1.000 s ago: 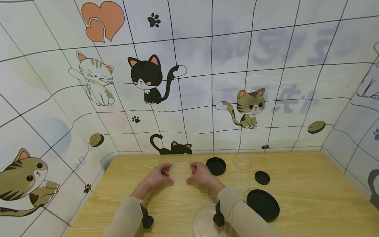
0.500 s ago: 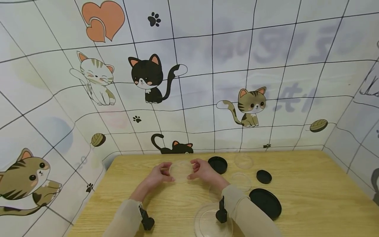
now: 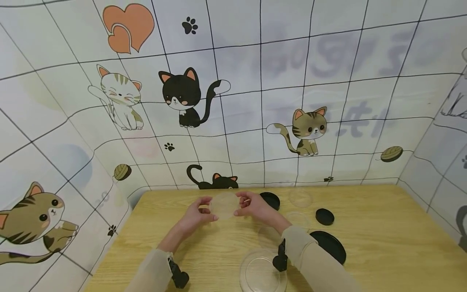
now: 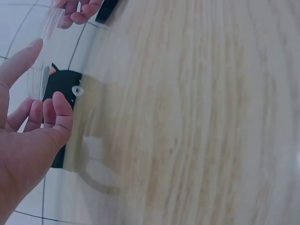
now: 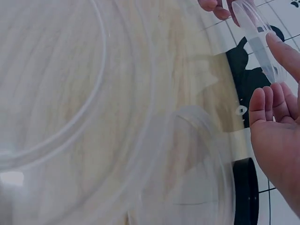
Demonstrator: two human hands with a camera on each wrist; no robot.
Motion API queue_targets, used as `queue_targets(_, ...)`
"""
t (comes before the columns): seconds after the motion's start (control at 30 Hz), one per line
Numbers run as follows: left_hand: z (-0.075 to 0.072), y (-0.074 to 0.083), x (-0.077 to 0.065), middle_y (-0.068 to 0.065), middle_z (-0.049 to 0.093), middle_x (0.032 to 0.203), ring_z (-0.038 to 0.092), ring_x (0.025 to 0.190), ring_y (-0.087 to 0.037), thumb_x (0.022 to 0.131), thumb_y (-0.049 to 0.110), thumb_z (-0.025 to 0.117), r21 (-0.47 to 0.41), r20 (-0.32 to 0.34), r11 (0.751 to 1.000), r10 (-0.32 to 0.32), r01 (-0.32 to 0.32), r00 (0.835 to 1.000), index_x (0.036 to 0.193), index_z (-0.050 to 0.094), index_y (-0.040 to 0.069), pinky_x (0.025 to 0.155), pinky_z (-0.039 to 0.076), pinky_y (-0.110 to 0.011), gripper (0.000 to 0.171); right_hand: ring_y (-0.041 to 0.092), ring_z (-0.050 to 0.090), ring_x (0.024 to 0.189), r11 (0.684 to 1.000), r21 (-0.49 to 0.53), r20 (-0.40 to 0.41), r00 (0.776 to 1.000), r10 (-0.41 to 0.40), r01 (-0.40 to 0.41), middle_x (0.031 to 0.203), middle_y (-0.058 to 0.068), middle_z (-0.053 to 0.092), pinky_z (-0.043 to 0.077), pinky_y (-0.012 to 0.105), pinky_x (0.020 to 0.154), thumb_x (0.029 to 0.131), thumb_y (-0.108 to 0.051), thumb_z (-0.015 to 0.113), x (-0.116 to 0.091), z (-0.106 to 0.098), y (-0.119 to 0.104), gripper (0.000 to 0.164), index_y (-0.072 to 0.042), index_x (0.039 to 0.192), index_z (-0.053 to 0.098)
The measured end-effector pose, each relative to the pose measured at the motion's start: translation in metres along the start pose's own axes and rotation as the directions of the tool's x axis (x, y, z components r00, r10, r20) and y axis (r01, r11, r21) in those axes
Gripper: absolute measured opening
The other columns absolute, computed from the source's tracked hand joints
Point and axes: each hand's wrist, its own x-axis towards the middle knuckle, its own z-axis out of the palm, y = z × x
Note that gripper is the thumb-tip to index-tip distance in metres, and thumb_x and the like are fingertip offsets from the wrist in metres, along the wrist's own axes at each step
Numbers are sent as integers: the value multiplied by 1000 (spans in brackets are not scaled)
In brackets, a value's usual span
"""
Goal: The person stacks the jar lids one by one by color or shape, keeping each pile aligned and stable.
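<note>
Head view: nearest, a large clear plastic disc lies on the bench. Beyond, left hand and right hand, both partly curled, grip opposite edges of 1 smaller clear round lid near the far edge. It sits slightly higher than 0.5 s ago, suggesting handling continues.

Head view: from above, facing forward and down, the farthest off; wall at 12 o'clock, tabletop at 6. Left-wrist view: close over the tabletop, left hand at 9 o'clock. Right-wrist view: also close, right hand at 3. Both wrist views share the clear disc, at 10 and 2 o'clock respectively.
</note>
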Motion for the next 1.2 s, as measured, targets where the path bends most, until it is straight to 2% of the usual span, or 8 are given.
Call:
queue_targets(0.2, 7, 13, -16, -24, 40, 138, 52, 103, -26, 84, 0, 82, -2, 47, 1000, 25, -25, 999, 143, 44, -3, 79, 51, -31, 70, 21, 57, 94, 999, 24, 35, 999, -40, 40, 105, 11, 57, 52, 29, 81, 88, -5, 81, -25, -8, -12, 62, 6, 142, 52)
queue_targets(0.47, 25, 28, -43, -24, 45, 131, 53, 104, -29, 81, -1, 85, 17, 109, 997, 73, -75, 991, 136, 46, -4, 79, 55, -29, 68, 19, 56, 88, 996, 64, 33, 997, -68, 66, 102, 12, 57, 52, 23, 77, 85, -2, 84, -58, -15, -19, 61, 10, 136, 53)
queue_targets(0.6, 31, 30, -52, -23, 49, 124, 56, 103, -30, 79, -2, 87, -25, 149, 996, 85, -82, 985, 136, 46, -5, 83, 57, -31, 71, 19, 54, 87, 994, 69, 44, 995, -86, 83, 102, 14, 57, 51, 23, 76, 84, -2, 84, -73, -20, -21, 61, 12, 135, 53)
queue_targets(0.83, 41, 31, -67, -20, 51, 119, 59, 98, -26, 78, -2, 87, -86, 217, 995, 65, -47, 974, 135, 47, -4, 83, 57, -32, 69, 20, 53, 87, 996, 75, 85, 995, -59, 53, 101, 11, 56, 50, 23, 75, 83, -2, 85, -97, -25, -21, 63, 11, 135, 52)
queue_targets(0.9, 47, 30, -70, -20, 51, 119, 59, 97, -24, 78, -3, 87, -96, 235, 994, 76, -54, 969, 135, 46, -7, 85, 57, -31, 70, 19, 53, 86, 997, 55, 92, 994, -58, 53, 101, 13, 56, 49, 23, 73, 83, -2, 85, -103, -28, -20, 63, 13, 135, 52)
queue_targets(1.07, 59, 30, -82, -21, 50, 119, 59, 96, -22, 76, -6, 86, -101, 263, 993, 85, -61, 961, 133, 44, -12, 86, 56, -30, 72, 16, 54, 83, 998, 22, 122, 990, -65, 63, 99, 13, 57, 48, 22, 71, 82, -2, 86, -119, -32, -16, 62, 15, 132, 52)
queue_targets(1.2, 70, 29, -93, -19, 50, 119, 56, 100, -25, 74, -9, 86, -91, 281, 995, 73, -49, 957, 133, 46, -12, 88, 55, -28, 72, 14, 54, 83, 998, 50, 167, 985, -45, 37, 99, 11, 56, 48, 22, 71, 83, -3, 85, -138, -34, -13, 61, 15, 131, 52)
